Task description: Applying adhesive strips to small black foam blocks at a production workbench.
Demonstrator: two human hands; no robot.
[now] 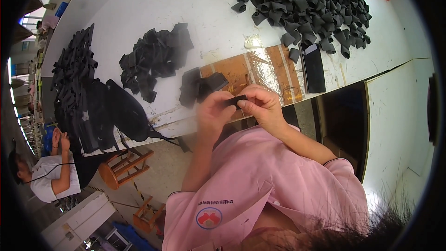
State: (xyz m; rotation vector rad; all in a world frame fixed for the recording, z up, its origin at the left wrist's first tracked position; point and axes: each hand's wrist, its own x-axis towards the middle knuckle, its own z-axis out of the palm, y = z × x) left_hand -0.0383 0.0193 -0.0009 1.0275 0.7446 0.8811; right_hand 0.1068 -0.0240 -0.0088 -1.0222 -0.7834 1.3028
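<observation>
Left hand (214, 109) is pinching one end of a small black piece (236, 100) between thumb and fingers; right hand (264, 108) is grasping the other end likewise. Piece is sitting between the two hands, over the near edge of the white table (153, 7). Brown sheet (227, 67) is lying along that near edge, black flat pieces (189, 86) overlapping its left end. Dark flat slab (314, 72) is resting just beside its right end. Heap of black loops (306, 4) is spreading toward the table's far edge.
</observation>
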